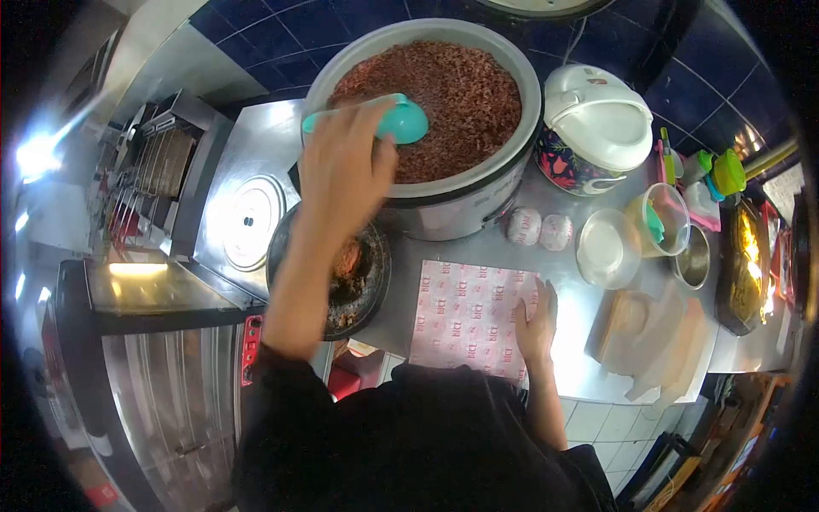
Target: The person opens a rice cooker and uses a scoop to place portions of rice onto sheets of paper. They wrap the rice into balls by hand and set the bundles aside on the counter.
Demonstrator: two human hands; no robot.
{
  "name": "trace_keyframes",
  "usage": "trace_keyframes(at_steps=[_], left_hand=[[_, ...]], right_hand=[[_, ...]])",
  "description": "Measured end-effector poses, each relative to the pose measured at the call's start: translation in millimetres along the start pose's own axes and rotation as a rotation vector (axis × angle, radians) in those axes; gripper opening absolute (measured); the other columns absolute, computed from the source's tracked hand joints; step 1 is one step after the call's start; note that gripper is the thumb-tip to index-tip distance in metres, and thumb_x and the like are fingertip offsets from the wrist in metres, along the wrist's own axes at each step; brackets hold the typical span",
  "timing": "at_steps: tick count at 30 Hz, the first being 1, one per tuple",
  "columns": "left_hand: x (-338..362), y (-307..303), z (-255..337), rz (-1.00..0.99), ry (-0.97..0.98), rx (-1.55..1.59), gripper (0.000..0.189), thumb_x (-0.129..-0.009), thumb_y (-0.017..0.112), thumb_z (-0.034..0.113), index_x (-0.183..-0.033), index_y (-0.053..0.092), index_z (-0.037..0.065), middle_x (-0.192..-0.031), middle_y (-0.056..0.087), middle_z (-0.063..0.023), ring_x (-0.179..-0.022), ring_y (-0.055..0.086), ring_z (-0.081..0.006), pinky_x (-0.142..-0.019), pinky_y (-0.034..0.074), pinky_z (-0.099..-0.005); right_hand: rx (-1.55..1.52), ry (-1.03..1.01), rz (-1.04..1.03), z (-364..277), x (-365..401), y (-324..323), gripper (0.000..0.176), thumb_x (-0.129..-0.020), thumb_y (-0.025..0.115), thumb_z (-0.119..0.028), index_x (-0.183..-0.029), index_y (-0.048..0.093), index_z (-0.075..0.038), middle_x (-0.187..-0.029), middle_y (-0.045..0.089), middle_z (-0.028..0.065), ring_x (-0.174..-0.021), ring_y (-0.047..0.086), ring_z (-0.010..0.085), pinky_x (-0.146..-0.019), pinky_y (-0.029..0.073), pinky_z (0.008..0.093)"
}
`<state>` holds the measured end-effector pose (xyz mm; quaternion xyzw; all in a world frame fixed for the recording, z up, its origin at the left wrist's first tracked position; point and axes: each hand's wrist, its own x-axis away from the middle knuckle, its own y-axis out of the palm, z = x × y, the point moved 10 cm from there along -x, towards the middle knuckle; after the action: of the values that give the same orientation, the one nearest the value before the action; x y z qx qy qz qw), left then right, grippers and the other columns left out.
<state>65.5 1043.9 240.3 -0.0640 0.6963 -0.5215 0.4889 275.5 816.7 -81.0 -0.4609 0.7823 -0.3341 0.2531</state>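
My left hand [345, 166] is closed around a teal rice scoop [405, 122], held over the left side of a large rice cooker [444, 209]. The cooker's pot is full of cooked reddish-brown rice [469, 94]. Part of the scoop is hidden behind my fingers. Flat on the steel counter in front of me lies a square of red-printed wrapping paper [465, 316]. My right hand [536, 328] rests on the right edge of that paper, fingers stretched out. Two round paper-wrapped bundles [539, 229] sit between the cooker and the paper.
A dark pan [380, 294] with food stands below my left forearm. Right of the cooker are a smaller floral rice cooker [589, 175], a clear plastic tub [670, 243], a shallow bowl [607, 256] and a wooden board [607, 328]. A round lid [247, 226] lies at left.
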Motion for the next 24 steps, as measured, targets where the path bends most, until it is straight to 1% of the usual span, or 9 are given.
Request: trace_keyframes(at_steps=[3, 5, 8, 9, 11, 13, 15, 18, 24], left_hand=[[-36.5, 69.3, -68.2, -0.204, 0.109, -0.292, 0.051, -0.087, 0.067, 0.009, -0.137, 0.059, 0.012, -0.119, 0.069, -0.0138, -0.115, 0.063, -0.0334, -0.098, 0.048, -0.0478], [-27.2, 136.2, -94.7, -0.765, 0.193, -0.479, 0.062, -0.086, 0.064, 0.005, -0.146, 0.05, 0.012, -0.123, 0.068, -0.0196, -0.112, 0.065, -0.0375, -0.095, 0.051, -0.0481], [-46.6, 146.0, -106.6, -0.784, 0.056, -0.325, 0.063, -0.085, 0.062, 0.003, -0.146, 0.047, 0.008, -0.121, 0.067, -0.0259, -0.108, 0.066, -0.0439, -0.091, 0.052, -0.0525], [-62.5, 133.8, -103.9, -0.576, 0.044, -0.123, 0.052, -0.09, 0.06, 0.008, -0.141, 0.048, 0.004, -0.111, 0.069, -0.029, -0.1, 0.068, -0.0477, -0.086, 0.052, -0.0571], [-77.2, 140.7, -103.1, -0.484, 0.027, -0.086, 0.047, -0.093, 0.059, 0.011, -0.138, 0.049, 0.003, -0.107, 0.07, -0.0293, -0.1, 0.068, -0.0481, -0.086, 0.053, -0.0573], [-90.4, 146.1, -104.3, -0.397, -0.015, -0.048, 0.043, -0.096, 0.057, 0.014, -0.136, 0.05, 0.001, -0.103, 0.071, -0.0296, -0.099, 0.068, -0.0486, -0.086, 0.053, -0.0575], [-99.9, 176.5, -113.1, -0.536, -0.185, -0.102, 0.041, -0.099, 0.057, 0.022, -0.133, 0.053, 0.001, -0.1, 0.07, -0.0314, -0.099, 0.068, -0.049, -0.087, 0.053, -0.0573], [-121.6, 179.1, -107.8, -0.541, -0.3, -0.189, 0.038, -0.091, 0.059, 0.012, -0.127, 0.06, -0.001, -0.112, 0.07, -0.0293, -0.106, 0.068, -0.0452, -0.089, 0.055, -0.0524], [-128.4, 223.3, -63.2, -0.907, -0.194, -0.051, 0.033, -0.083, 0.059, 0.007, -0.112, 0.07, -0.004, -0.113, 0.071, -0.0259, -0.107, 0.07, -0.0404, -0.089, 0.056, -0.05]], right_hand=[[-0.079, -0.047, 0.032, -19.7, -6.4, -8.5, 0.054, -0.093, 0.065, -0.014, -0.144, 0.048, -0.004, -0.146, 0.046, 0.0334, -0.132, 0.048, 0.0511, -0.108, 0.044, 0.0519], [-0.147, -0.128, 0.036, -37.2, -17.6, -17.9, 0.054, -0.094, 0.065, -0.011, -0.144, 0.047, -0.001, -0.143, 0.048, 0.032, -0.13, 0.05, 0.0499, -0.106, 0.046, 0.0506], [-0.16, -0.196, 0.102, -43.4, -23.3, -41.5, 0.055, -0.093, 0.066, -0.01, -0.144, 0.048, 0.0, -0.139, 0.054, 0.0296, -0.121, 0.059, 0.0443, -0.099, 0.051, 0.046], [-0.159, -0.192, 0.125, -41.4, -22.7, -47.9, 0.055, -0.093, 0.066, -0.01, -0.144, 0.048, 0.0, -0.139, 0.054, 0.0296, -0.121, 0.059, 0.0443, -0.099, 0.051, 0.046], [-0.356, 0.067, 0.025, -14.8, -24.1, -43.0, 0.055, -0.094, 0.066, -0.009, -0.145, 0.047, 0.0, -0.135, 0.059, 0.0255, -0.118, 0.063, 0.0355, -0.095, 0.053, 0.0416], [-0.469, 0.126, 0.018, -17.9, -32.6, -42.3, 0.054, -0.093, 0.068, -0.009, -0.143, 0.049, 0.002, -0.134, 0.061, 0.0237, -0.115, 0.065, 0.033, -0.096, 0.053, 0.0402], [-0.577, 0.183, 0.005, -28.3, -44.8, -43.0, 0.053, -0.092, 0.069, -0.009, -0.14, 0.051, 0.003, -0.132, 0.063, 0.022, -0.112, 0.067, 0.0304, -0.096, 0.052, 0.0387], [-0.581, -0.074, 0.037, -88.4, -82.8, -63.7, 0.066, -0.091, 0.072, -0.011, -0.148, 0.042, 0.006, -0.143, 0.056, 0.0258, -0.124, 0.062, 0.0319, -0.102, 0.049, 0.0399], [-0.696, -0.182, -0.136, -162.7, -141.8, -64.9, 0.097, -0.089, 0.079, -0.018, -0.16, 0.016, 0.005, -0.158, 0.038, 0.0292, -0.138, 0.051, 0.0319, -0.106, 0.047, 0.0406]])
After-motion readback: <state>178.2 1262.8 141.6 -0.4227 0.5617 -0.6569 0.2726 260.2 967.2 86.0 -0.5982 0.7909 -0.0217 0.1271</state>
